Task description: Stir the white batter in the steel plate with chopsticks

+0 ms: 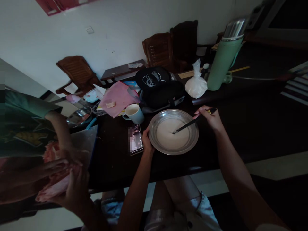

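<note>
A wide metal bowl (193, 136) of milky white liquid (168, 139) stands on the dark table before me. My left hand (147, 141) is closed on its left rim, partly hidden by the bowl. My right hand (211, 119) is closed around dark chopsticks (189, 124) with gold marks near the upper end. Their tips dip into the liquid near the middle of the bowl. A phone (137, 141) with a lit screen lies just left of my left hand. Beyond it stands a pale blue mug (134, 114).
At left, other people's hands (74, 179) hold raw meat (54, 183) by a board (90, 138). Behind are a metal pan (80, 117), pink papers (120, 98), an open black case (161, 91), a tied bag of white powder (196, 86) and a tall green thermos (222, 61).
</note>
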